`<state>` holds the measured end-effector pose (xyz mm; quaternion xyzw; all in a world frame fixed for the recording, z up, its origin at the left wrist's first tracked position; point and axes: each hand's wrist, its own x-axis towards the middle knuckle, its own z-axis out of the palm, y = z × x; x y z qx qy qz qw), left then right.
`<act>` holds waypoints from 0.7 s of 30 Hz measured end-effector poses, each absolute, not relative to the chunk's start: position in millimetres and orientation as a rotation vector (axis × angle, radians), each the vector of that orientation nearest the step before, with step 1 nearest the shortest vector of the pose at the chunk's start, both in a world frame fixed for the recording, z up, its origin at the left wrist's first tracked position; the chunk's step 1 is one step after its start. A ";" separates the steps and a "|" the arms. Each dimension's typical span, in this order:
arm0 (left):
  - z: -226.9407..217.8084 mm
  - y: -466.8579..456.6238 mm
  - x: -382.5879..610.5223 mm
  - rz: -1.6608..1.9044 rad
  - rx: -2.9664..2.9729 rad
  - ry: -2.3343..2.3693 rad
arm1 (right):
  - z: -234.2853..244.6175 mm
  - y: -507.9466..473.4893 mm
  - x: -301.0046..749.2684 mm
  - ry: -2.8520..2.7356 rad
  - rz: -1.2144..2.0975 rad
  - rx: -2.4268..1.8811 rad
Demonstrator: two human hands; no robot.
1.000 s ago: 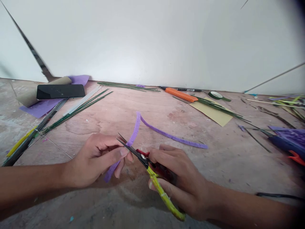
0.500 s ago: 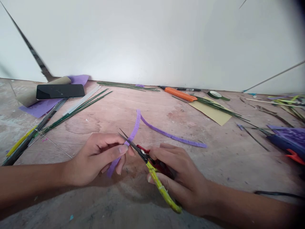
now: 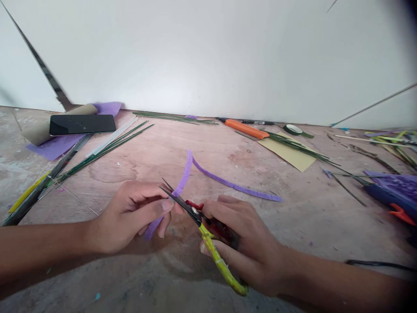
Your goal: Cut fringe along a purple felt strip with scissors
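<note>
A narrow purple paper strip (image 3: 186,174) is pinched between the thumb and fingers of my left hand (image 3: 140,213). One end hangs below that hand; the rest rises, folds over and trails right across the tabletop. My right hand (image 3: 243,239) grips a pair of scissors (image 3: 216,256) with yellow-wrapped and red handles. The dark blades are slightly parted and cross the strip right beside my left thumb tip. Part of the red handle is hidden by my right fingers.
At left a phone (image 3: 83,124) lies on purple paper and a roll, near green wires (image 3: 107,150). An orange cutter (image 3: 246,128), beige paper (image 3: 293,156) and a green tape roll (image 3: 293,129) lie behind. A blue glue gun (image 3: 384,194) is at right. A white wall stands behind.
The scissors have shifted slightly left, their blades now closer to my left thumb along the purple strip. My left hand has barely moved.
</note>
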<state>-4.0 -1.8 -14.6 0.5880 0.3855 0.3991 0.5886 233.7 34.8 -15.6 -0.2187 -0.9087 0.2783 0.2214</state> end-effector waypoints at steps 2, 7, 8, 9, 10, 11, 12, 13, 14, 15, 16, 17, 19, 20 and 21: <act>-14.3 -2.3 -3.4 0.928 1.366 0.899 | -15.2 35.0 233.7 -2.515 0.754 -0.587; -13.3 -2.2 -2.4 0.914 1.357 0.914 | -13.3 33.8 233.7 -2.507 0.760 -0.567; -13.0 -1.9 -2.4 0.911 1.356 0.918 | -13.0 33.5 233.6 -2.505 0.767 -0.573; -12.6 -1.6 -2.4 0.909 1.355 0.920 | -12.7 33.2 233.4 -2.503 0.772 -0.576; -12.3 -1.3 -2.4 0.905 1.356 0.919 | -12.5 33.0 233.2 -2.500 0.777 -0.577; -11.9 -1.1 -2.5 0.901 1.359 0.918 | -12.3 32.9 233.0 -2.497 0.779 -0.577; -11.5 -1.1 -2.5 0.893 1.368 0.913 | -12.2 32.9 232.9 -2.495 0.779 -0.576; -11.1 -1.1 -2.5 0.886 1.379 0.906 | -12.1 32.9 232.7 -2.495 0.774 -0.575; -10.8 -1.2 -2.4 0.882 1.390 0.903 | -12.0 32.9 232.7 -2.497 0.768 -0.574; -10.6 -1.3 -2.4 0.878 1.397 0.903 | -11.9 32.9 232.7 -2.501 0.762 -0.573; -10.6 -1.4 -2.4 0.874 1.401 0.906 | -12.0 32.8 232.8 -2.504 0.756 -0.573; -10.7 -1.5 -2.3 0.870 1.397 0.910 | -12.1 32.7 233.0 -2.506 0.755 -0.571; -11.3 -1.4 -2.3 0.864 1.371 0.923 | -12.6 32.2 233.4 -2.504 0.771 -0.576; -11.7 -1.2 -2.4 0.859 1.355 0.924 | -12.8 31.9 233.6 -2.500 0.788 -0.583; -12.2 -1.0 -2.5 0.853 1.338 0.922 | -13.0 31.6 233.7 -2.494 0.806 -0.592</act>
